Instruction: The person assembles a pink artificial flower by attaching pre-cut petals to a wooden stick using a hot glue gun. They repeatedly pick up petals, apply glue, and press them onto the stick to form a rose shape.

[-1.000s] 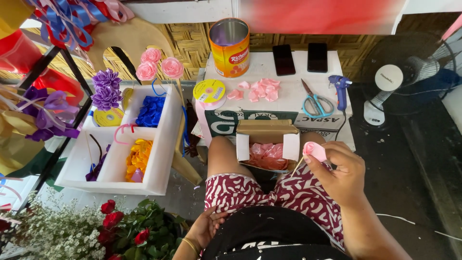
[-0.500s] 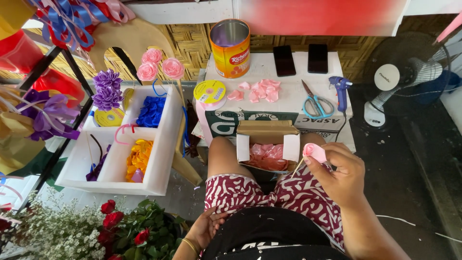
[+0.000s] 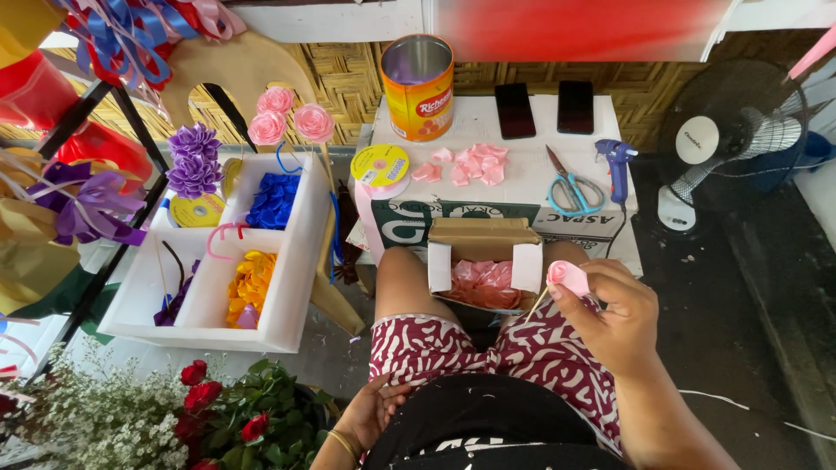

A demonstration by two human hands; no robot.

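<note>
Right hand (image 3: 614,318) with the pink ribbon bud (image 3: 568,276) a touch lower, slightly nearer the lap.

right hand (image 3: 614,318) raised over the lap, fingers pinched together; left hand (image 3: 373,413) rests curled against the thigh.

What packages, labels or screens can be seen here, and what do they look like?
Tin can: back of the white table, round, orange-yellow label, open top.
Two phones: behind the scissors, flat, dark screens.
Cardboard box: on the lap, brown, flaps open, pink petals inside.
Ribbon spool: table's left edge, round yellow label.
</note>
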